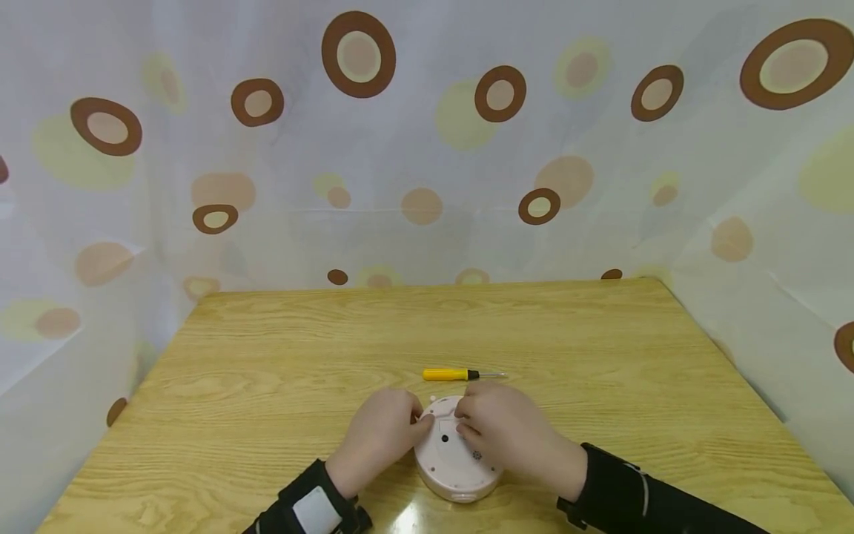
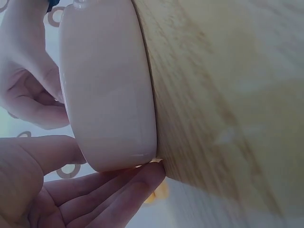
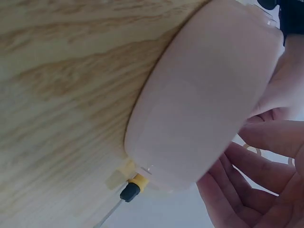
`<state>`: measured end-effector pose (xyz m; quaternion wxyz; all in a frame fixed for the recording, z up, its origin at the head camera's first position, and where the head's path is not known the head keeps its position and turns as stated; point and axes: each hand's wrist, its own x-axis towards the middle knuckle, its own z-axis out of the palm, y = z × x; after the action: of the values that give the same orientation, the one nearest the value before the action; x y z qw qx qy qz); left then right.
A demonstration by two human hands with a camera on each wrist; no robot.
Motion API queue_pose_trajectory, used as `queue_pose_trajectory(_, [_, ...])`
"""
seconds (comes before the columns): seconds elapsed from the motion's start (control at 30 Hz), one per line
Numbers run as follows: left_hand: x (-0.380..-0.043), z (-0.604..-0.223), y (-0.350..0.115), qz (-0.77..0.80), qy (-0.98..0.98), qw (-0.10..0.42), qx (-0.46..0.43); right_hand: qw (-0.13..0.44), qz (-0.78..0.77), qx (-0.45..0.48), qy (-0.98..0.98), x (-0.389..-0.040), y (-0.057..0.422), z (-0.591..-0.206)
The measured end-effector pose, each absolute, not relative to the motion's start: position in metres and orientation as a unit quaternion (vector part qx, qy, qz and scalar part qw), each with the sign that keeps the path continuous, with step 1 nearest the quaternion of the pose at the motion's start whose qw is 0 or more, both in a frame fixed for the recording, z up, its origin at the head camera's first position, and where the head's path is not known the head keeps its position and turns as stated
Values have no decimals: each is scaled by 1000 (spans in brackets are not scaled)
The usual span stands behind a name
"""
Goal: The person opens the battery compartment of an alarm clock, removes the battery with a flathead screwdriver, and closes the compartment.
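One round pink casing [image 1: 454,461], lower centre of frame

Only my head view shows its flat, holed face; wrist views, its smooth wall on woodgrain counter [image 1: 427,326]. Left fingers [image 2: 114,202] grip its edge; right fingers [image 1: 470,408] bend over it, pinching or not, I can't tell.

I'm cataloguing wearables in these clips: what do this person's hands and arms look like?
No gloves on the left hand or right hand. The left wrist wears a black band with a pale rectangular patch; the right forearm is in black, crossed by a thin pale line.
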<state>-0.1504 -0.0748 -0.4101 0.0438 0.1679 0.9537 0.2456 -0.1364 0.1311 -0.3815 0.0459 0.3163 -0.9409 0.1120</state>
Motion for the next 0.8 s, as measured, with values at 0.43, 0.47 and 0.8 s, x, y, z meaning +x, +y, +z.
queue_pose_trajectory(0.43, [-150, -407, -74, 248, 953, 39, 173, 35, 128, 296, -946, -143, 126, -385])
queue_pose_trajectory(0.47, [-150, -407, -74, 247, 953, 39, 172, 33, 127, 294, -947, -143, 125, -385])
queue_pose_trajectory(0.8, [-149, -407, -73, 257, 951, 51, 166, 12, 125, 278, -952, -149, 124, -387])
